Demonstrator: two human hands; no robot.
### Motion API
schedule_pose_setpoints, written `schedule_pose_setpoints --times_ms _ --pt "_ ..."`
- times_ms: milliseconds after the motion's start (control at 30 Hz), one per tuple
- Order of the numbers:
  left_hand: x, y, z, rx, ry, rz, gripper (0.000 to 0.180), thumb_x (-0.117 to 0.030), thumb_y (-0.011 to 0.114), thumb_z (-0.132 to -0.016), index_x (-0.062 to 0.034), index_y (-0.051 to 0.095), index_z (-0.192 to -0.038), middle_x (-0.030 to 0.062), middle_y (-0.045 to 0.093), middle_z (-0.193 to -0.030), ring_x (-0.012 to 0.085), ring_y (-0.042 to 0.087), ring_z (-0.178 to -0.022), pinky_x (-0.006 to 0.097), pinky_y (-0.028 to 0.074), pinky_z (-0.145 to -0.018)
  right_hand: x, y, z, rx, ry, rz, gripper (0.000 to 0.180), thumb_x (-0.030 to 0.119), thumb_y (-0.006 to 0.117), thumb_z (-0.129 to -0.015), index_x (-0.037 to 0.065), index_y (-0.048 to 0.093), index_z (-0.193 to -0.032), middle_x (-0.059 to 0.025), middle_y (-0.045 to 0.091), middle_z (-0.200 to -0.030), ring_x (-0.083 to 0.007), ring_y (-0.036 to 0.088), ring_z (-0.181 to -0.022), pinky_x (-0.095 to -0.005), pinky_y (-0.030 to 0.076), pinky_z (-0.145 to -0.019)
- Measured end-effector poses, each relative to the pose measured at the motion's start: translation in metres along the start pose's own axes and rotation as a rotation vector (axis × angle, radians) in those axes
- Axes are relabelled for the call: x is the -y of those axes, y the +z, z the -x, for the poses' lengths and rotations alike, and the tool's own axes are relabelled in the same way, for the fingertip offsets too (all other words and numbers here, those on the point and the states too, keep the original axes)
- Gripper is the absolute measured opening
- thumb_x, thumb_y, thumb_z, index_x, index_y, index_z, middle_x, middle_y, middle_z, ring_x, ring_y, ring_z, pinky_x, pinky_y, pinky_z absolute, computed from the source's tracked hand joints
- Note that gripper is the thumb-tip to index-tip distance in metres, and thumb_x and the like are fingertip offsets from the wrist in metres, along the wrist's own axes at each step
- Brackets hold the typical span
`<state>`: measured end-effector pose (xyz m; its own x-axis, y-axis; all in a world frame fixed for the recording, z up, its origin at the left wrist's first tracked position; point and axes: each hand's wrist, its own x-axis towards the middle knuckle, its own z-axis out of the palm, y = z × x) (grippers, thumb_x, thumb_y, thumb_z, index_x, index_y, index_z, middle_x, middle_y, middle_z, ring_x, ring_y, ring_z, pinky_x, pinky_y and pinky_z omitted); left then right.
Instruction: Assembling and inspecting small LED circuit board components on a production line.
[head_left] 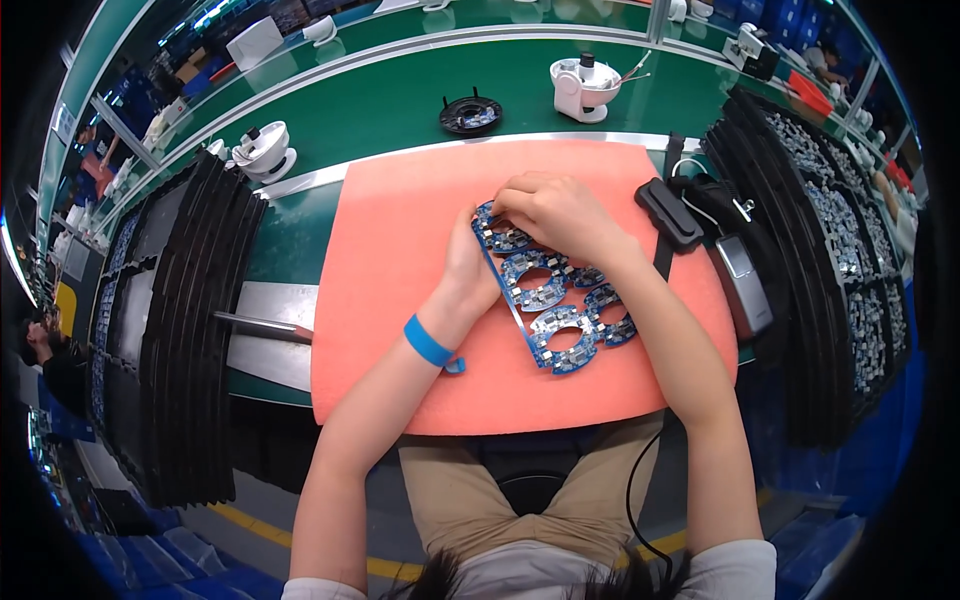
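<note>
A blue circuit board panel [537,284], made up of several ring-shaped boards with round openings, lies slanted over the pink foam mat [400,240]. My left hand [470,262] is closed on the panel's left edge near its far end. Curled over that same far end, my right hand [558,212] grips the uppermost board with its fingertips, which are partly hidden behind the hand. The panel's near end reaches toward me, between my forearms. Around my left wrist is a blue wrist strap [428,341].
Stacked black trays stand at left [185,330] and right, the right trays [800,250] holding many boards. A black case [670,214] and a grey device [744,285] sit at the mat's right edge. White camera-like housings [588,85] and a black round part [470,115] rest on the green bench beyond.
</note>
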<state>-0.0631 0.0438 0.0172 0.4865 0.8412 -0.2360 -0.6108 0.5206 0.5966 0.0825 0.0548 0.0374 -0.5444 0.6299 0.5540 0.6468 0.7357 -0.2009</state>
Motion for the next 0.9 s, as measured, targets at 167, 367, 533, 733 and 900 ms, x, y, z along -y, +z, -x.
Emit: schedule_pose_setpoints --times_ms 167,367,533,733,900 --pt "0.001 0.000 0.000 -0.034 -0.033 -0.029 0.051 -0.037 0.014 -0.096 -0.0035 0.049 -0.110 0.0142 0.059 -0.103 0.0264 0.059 -0.099 0.044 0.051 -0.087 0.004 -0.003 -0.001 0.062 0.218 -0.111 0.013 0.009 0.062 -0.076 0.005 0.062 -0.088 -0.0081 0.064 -0.091 -0.0257 0.062 -0.086 -0.0352 0.049 -0.075" --pt "0.002 -0.002 -0.002 -0.045 0.027 0.007 0.050 -0.037 0.015 -0.097 -0.0049 0.048 -0.112 0.0132 0.059 -0.104 0.0258 0.060 -0.099 0.043 0.051 -0.086 0.004 0.002 -0.001 -0.015 -0.047 -0.109 0.016 0.011 0.063 -0.076 0.005 0.062 -0.091 -0.0080 0.064 -0.095 -0.0249 0.061 -0.089 -0.0354 0.049 -0.077" --pt "0.003 -0.006 -0.003 -0.043 0.025 0.024 0.045 -0.035 0.019 -0.097 -0.0032 0.046 -0.115 0.0160 0.057 -0.109 0.0282 0.058 -0.102 0.045 0.049 -0.090 0.008 0.009 -0.001 -0.060 -0.083 -0.102 0.013 0.011 0.062 -0.076 0.007 0.063 -0.088 -0.0059 0.064 -0.090 -0.0242 0.060 -0.088 -0.0350 0.048 -0.077" --pt "0.000 -0.005 -0.002 -0.043 0.005 -0.008 0.046 -0.036 0.017 -0.097 -0.0047 0.047 -0.113 0.0139 0.058 -0.107 0.0267 0.058 -0.102 0.044 0.050 -0.088 0.017 -0.001 -0.004 0.056 0.270 -0.255 0.018 0.010 0.062 -0.078 0.004 0.062 -0.095 -0.0079 0.064 -0.095 -0.0258 0.061 -0.088 -0.0350 0.050 -0.076" --pt "-0.001 0.000 0.001 -0.021 -0.013 -0.006 0.047 -0.036 0.015 -0.096 -0.0054 0.048 -0.110 0.0131 0.058 -0.104 0.0258 0.058 -0.101 0.044 0.050 -0.088 0.007 -0.001 0.001 0.048 -0.016 -0.221 0.015 0.009 0.064 -0.076 0.002 0.063 -0.089 -0.0092 0.064 -0.095 -0.0267 0.062 -0.087 -0.0343 0.050 -0.076"
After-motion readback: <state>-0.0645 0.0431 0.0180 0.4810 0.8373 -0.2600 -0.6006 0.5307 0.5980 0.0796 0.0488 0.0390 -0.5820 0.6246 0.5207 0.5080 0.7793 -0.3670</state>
